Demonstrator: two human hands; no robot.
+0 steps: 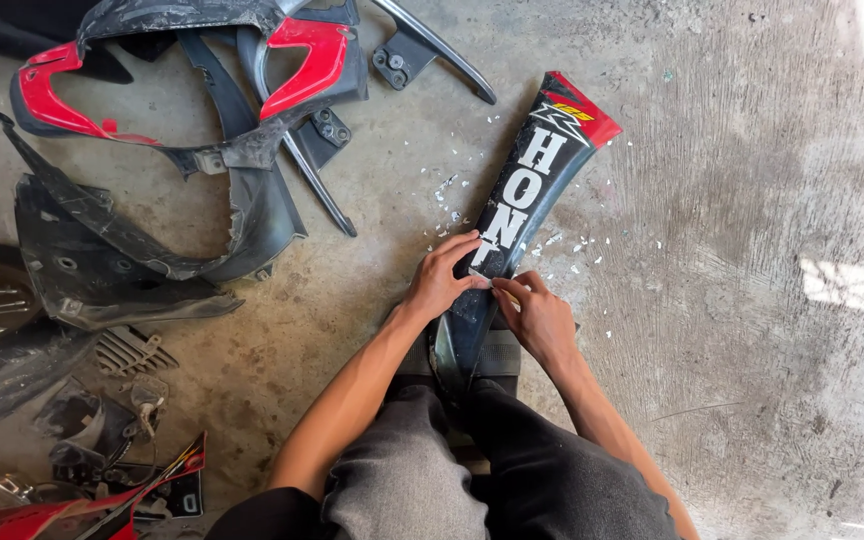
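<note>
Long black plastic motorcycle fairing panel [522,195] with a red tip and white lettering: lies on the grey concrete floor [742,300], its narrow lower end running back between the person's knees, its red tip pointing away and to the right.

Left hand [439,280]: rests on the panel's left edge, fingers bent and spread over the black surface, pressing it down rather than closed around it.

Right hand [537,315]: at the panel's right edge, just beside the left hand; thumb and forefinger pinched together on a small pale scrap [482,283] at the surface, the other fingers curled in.

Small white flakes [452,200]: scattered over the floor on both sides of the panel, densest near its middle.

Grey trousers [422,470]: cover the person's legs at the bottom of the view, either side of the panel's lower end.

Pile of black and red plastic body panels [202,90]: upper left, well apart from the hands; a curved black grab rail [432,50] lies beside it.

Dark mudguard-shaped piece [102,260]: left of centre, on the floor.

Red and black panel fragments [142,490]: lower left corner, among small dark parts.
</note>
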